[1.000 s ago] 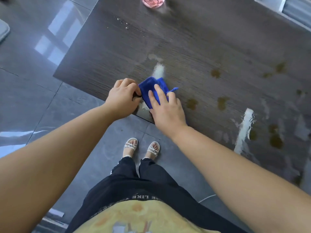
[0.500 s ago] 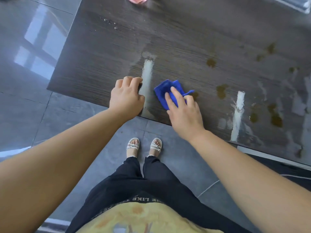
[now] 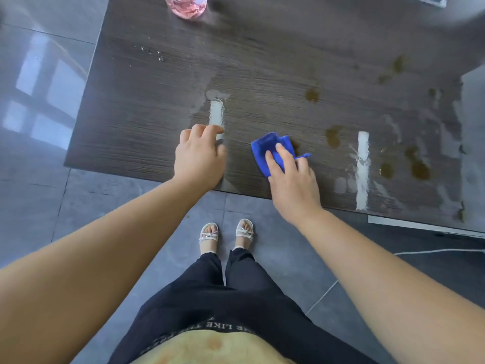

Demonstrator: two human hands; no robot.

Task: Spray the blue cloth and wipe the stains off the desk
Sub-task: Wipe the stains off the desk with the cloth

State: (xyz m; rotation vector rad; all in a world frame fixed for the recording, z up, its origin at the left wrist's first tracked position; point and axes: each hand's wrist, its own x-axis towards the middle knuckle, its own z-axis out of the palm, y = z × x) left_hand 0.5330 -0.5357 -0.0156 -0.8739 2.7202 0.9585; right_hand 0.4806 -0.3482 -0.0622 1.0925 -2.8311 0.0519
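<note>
The folded blue cloth (image 3: 270,148) lies on the dark wood desk (image 3: 262,74) near its front edge. My right hand (image 3: 291,179) presses it flat with straight fingers, close to a brown stain (image 3: 332,136). More brown stains (image 3: 417,166) dot the desk to the right, and one more stain (image 3: 312,94) lies further back. My left hand (image 3: 198,156) rests on the desk left of the cloth, fingers loosely bent, holding nothing. The pink spray bottle (image 3: 187,5) stands at the desk's far edge, only its base showing.
Wet streaks and bright light reflections (image 3: 363,166) cross the desk surface. Small crumbs (image 3: 151,52) lie at the back left. My sandalled feet (image 3: 225,233) stand on the grey tiled floor below the desk's front edge. A white cable (image 3: 433,250) runs along the floor at right.
My right hand has slid the cloth to the right, away from my left hand, toward the brown stains. My left hand has stayed near the desk's front edge and let its fingers loosen.
</note>
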